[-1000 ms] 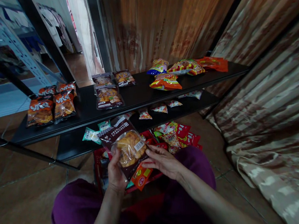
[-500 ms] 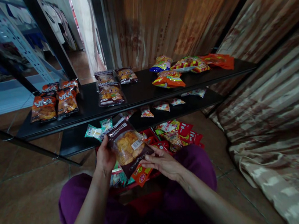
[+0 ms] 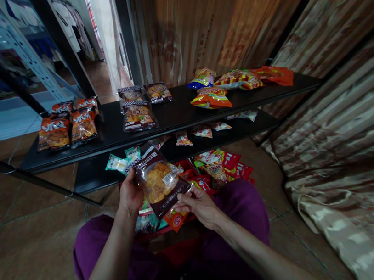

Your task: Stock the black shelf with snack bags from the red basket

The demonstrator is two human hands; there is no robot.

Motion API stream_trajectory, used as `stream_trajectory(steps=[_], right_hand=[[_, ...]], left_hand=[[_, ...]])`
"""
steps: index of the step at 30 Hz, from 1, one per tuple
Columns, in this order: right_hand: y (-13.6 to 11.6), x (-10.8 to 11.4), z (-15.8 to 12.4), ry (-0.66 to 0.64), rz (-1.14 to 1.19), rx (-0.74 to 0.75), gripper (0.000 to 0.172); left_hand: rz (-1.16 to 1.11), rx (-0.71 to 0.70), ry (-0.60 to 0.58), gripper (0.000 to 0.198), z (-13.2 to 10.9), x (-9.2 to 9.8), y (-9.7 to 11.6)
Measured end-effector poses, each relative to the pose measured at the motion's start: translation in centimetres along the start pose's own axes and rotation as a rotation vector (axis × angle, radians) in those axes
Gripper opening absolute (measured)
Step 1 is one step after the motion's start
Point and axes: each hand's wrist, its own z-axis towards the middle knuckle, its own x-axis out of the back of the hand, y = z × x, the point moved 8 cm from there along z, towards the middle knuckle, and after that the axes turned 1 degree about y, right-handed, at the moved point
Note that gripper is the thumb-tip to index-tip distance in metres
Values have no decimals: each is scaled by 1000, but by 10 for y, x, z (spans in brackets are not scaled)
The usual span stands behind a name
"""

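Note:
A dark brown snack bag [image 3: 160, 181] with a clear window showing orange snacks is held up between both my hands, above a red basket [image 3: 190, 165] of mixed snack packets. My left hand [image 3: 130, 195] grips the bag's left edge, fingers wrapped round it. My right hand [image 3: 198, 204] pinches its lower right corner. Three matching brown bags [image 3: 138, 116] lie on the black upper shelf [image 3: 177, 118] straight ahead.
Orange snack bags [image 3: 67, 126] lie at the shelf's left, bright yellow and orange bags [image 3: 221, 89] at its right. Small packets [image 3: 203, 132] sit on the lower shelf. Striped curtain fabric [image 3: 341, 146] hangs and pools at right. Tiled floor [image 3: 24, 246] lies at left.
Both hands have lifted the brown bag up and a little forward. My left hand slid from under the bag to its left edge, and my right hand closed on its lower corner.

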Motion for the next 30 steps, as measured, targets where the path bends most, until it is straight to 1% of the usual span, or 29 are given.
stream_trajectory(steps=[3, 7, 10, 14, 17, 22, 26, 30], right_hand=[[-1, 1, -2, 3, 16, -2, 47], [-2, 6, -4, 18, 35, 0, 46], [-4, 9, -5, 21, 23, 20, 45], [-3, 7, -6, -19, 10, 21, 43], [0, 10, -6, -8, 26, 27, 41], [7, 25, -2, 43, 53, 57, 41], [16, 38, 0, 94, 70, 55, 43], [19, 44, 0, 121, 72, 56, 44]], left_hand=[[2, 4, 5, 17, -1, -3, 0], [19, 38, 5, 27, -5, -12, -1], [27, 46, 5, 30, -8, -16, 1], [13, 36, 22, 29, -9, -13, 5], [25, 33, 24, 25, -8, -10, 6], [43, 36, -52, 18, -14, -15, 3], [57, 43, -103, 19, -22, -24, -3], [103, -4, -131, 21, -21, -28, -4]])
